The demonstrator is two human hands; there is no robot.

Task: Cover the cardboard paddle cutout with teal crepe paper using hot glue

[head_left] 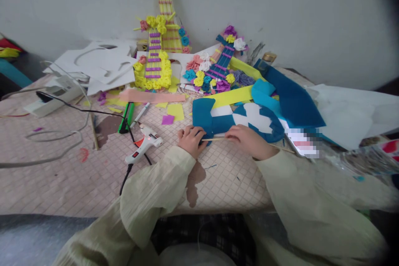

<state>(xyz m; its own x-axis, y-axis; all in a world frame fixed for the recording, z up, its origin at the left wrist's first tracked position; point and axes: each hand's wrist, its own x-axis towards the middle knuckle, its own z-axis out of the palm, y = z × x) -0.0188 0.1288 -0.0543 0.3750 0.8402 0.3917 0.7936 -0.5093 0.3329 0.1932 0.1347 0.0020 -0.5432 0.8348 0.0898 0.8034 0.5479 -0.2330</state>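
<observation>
A thin wooden stick (214, 139) lies low over the table, running between my two hands and out past the right one. My left hand (190, 139) is closed at the stick's left end, where a bit of dark blue paper shows under the fingers. Farther along, my right hand (247, 140) grips the stick with thumb and fingers pinched. Just behind both hands lies a white cutout (258, 118) partly covered with blue crepe paper (202, 112). Its shape resembles a small guitar. My fingertips hide part of its near edge.
To the left lie a white glue gun (143, 145), a green cutter (126, 118) and a power strip (54, 97) with loose cables. Decorated paper guitars (154, 58) lean at the back. Blue paper (293, 95) and a phone (302, 143) lie to the right.
</observation>
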